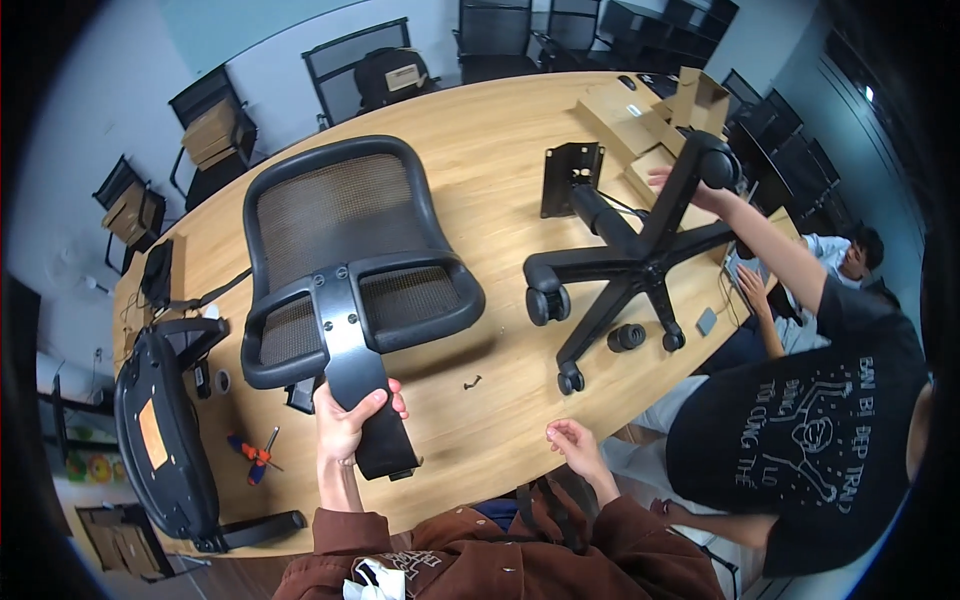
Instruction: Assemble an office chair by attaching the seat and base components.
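A black mesh chair backrest (340,200) with a padded rim lies on the table. My left hand (343,425) is wrapped round the flat black metal bracket (365,400) bolted to its lower frame. Near the table's front edge, my right hand (578,450) is raised with curled fingers, touching neither chair part; anything between the fingertips is too small to make out. A few small dark screws (472,382) lie between the hands. To the right, the black wheeled chair base (630,260) rests on its side, its column and mounting plate (570,180) pointing left.
Left of the backrest stands a chair seat with armrests (165,440), beside orange-and-blue hand tools (258,455). A black caster (627,338) sits under the base. A co-worker in a black T-shirt (800,440) reaches behind the base toward open cardboard boxes (625,115). Another person sits beyond.
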`<state>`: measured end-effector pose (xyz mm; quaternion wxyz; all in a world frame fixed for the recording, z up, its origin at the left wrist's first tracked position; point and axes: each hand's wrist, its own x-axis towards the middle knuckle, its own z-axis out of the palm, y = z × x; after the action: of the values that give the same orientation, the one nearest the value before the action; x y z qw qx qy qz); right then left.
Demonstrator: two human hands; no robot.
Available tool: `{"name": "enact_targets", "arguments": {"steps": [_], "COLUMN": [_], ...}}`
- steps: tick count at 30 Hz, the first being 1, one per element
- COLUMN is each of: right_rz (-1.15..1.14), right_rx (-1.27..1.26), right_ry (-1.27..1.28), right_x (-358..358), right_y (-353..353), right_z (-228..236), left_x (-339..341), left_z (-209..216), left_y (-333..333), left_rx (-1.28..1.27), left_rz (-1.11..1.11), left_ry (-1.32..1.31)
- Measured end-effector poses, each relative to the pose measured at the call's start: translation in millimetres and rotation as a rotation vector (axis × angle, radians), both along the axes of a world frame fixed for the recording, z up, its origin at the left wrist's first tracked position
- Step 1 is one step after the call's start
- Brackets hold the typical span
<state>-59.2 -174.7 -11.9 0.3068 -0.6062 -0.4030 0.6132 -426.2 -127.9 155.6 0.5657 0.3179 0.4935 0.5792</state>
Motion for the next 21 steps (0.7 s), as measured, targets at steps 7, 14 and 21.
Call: {"name": "enact_targets", "arguments": {"steps": [7,14,21], "right_rz": [-0.096,-0.139,-0.198], "right_rx": [0.014,0.109,0.343], "right_ry": [-0.030,-0.055,-0.212], "right_x": [12,33,82], "right_y": [-22,-36,-17], "right_z": [-2,-18,-26], "left_x": [-1,-2,-15], "left_z": [-5,-7,-9], "left_y": [3,-3,4], "left_rx": [0.006,0.038,-0.003], "left_rz": [-0.021,-0.039,-0.064], "left_ry": [-0.030,-0.021,0.067]}}
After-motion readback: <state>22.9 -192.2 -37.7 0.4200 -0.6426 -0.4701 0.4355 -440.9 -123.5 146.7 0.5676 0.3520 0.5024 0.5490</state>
